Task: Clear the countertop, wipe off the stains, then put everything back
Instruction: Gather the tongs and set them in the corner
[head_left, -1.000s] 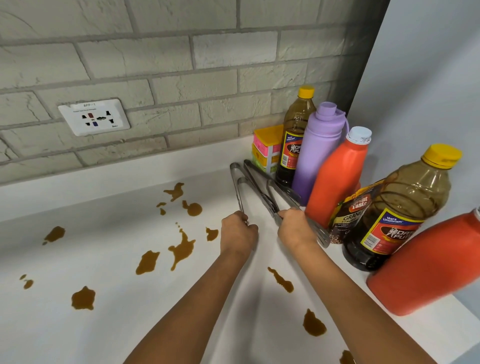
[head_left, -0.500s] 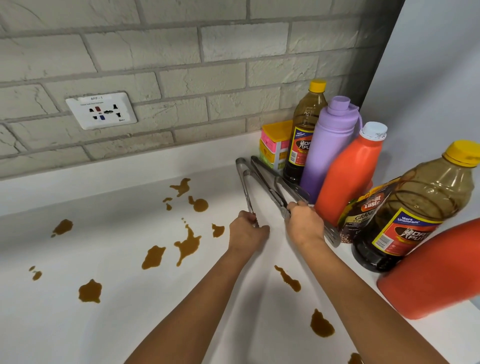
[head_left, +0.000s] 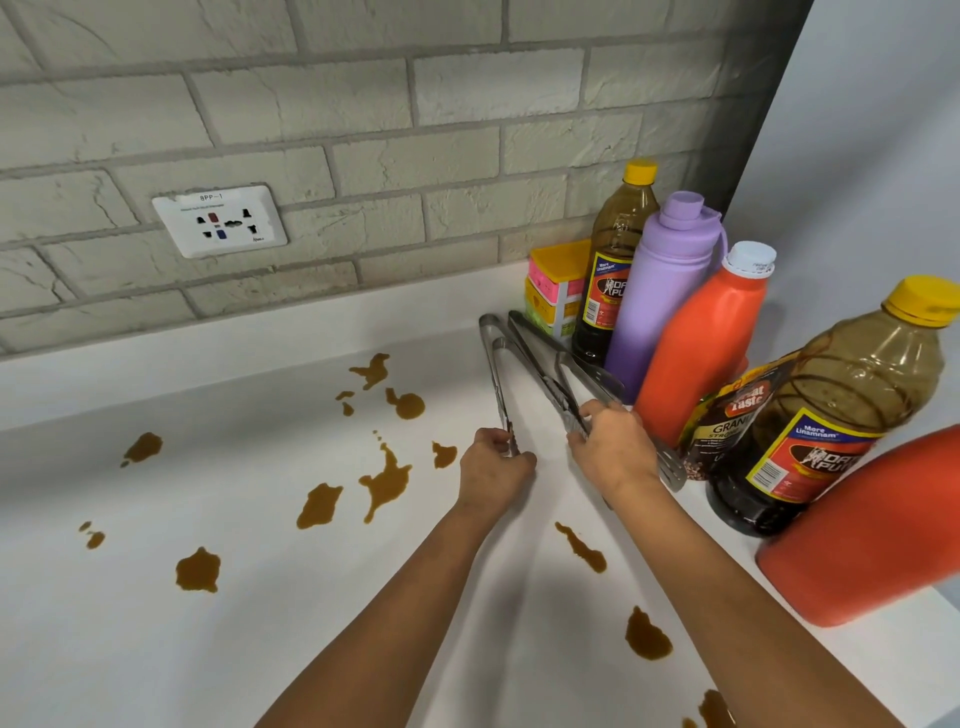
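Head view: a white tabletop (head_left: 130, 649) against a brick wall (head_left: 363, 104) with a socket plate (head_left: 219, 221). Brown stains (head_left: 384, 480) lie scattered from the left side across the middle to the near right edge. The left hand (head_left: 493, 470) has its grip curled round the near end of steel tongs (head_left: 496, 374) that lie flat, pointing toward the wall. Just beside it, the right hand (head_left: 615, 452) pinches a second pair of tongs (head_left: 543, 371); a slotted metal tip (head_left: 672, 465) shows past its wrist. Both tongs lie at the right of the stained area, close against the crowd of containers in the corner. Along the right wall stand, from back to front: a yellow-and-pink box (head_left: 556, 288), a dark bottle (head_left: 615, 265) with yellow cap, a purple flask (head_left: 660, 291), an orange bottle (head_left: 706, 343) with white cap, a granule pouch (head_left: 727, 421), a larger dark bottle (head_left: 836, 421), and another orange bottle (head_left: 872, 525) nearest the camera. The flask and first orange bottle stand directly behind the right hand, hemming in the tongs on that side.
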